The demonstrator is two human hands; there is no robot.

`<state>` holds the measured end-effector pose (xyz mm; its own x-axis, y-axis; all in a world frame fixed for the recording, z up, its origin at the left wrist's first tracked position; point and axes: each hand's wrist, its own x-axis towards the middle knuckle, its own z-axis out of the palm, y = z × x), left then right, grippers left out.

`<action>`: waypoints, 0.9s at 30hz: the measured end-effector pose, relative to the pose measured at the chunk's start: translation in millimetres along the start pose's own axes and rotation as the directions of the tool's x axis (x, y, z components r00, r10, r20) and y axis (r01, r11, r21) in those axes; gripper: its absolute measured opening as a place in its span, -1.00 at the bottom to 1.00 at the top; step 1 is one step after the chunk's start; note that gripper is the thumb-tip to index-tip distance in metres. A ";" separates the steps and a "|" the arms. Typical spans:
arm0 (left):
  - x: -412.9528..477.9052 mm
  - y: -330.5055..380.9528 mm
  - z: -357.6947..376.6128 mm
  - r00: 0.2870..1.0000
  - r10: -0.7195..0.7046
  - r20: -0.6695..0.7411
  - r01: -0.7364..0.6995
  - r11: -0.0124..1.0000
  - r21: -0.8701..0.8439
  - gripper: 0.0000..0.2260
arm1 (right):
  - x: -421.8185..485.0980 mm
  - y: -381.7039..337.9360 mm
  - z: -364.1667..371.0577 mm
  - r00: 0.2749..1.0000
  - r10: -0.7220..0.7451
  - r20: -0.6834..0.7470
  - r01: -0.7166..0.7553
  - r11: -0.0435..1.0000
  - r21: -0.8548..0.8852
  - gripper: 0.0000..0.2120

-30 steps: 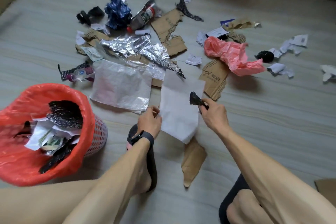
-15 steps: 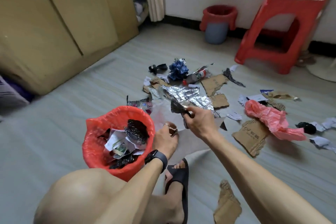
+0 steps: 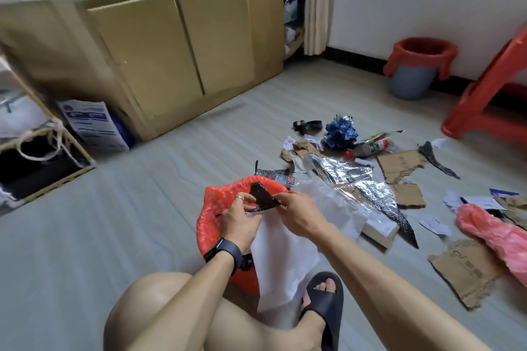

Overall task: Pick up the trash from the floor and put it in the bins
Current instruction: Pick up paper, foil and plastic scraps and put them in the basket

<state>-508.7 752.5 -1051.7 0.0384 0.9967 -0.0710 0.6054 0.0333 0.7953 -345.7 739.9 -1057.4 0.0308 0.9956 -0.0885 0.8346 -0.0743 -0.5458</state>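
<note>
Your hands have come up from the floor: right hand [image 3: 296,215] pinches the black scrap [image 3: 263,199], left hand [image 3: 238,221] grips the white sheet [image 3: 282,253], both now above the red bin [image 3: 209,202]. Dropping them in comes next.

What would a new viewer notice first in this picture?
Both hands, left hand and right hand, hold a white sheet and a dark scrap over the red-lined bin at centre. Right of it, silver foil, torn cardboard and a pink bag litter the floor.
</note>
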 end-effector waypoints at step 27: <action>31.2 39.0 30.7 0.915 0.030 0.402 -0.124 0.970 0.208 -0.69 | -48.5 84.7 -74.5 0.939 0.340 -0.049 -0.341 0.940 -0.004 -0.86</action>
<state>-459.5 782.6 -1041.4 0.3730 0.8837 -0.2827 0.7481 -0.1061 0.6551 -235.5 689.6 -1037.3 0.3399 0.9125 -0.2278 0.7766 -0.4089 -0.4793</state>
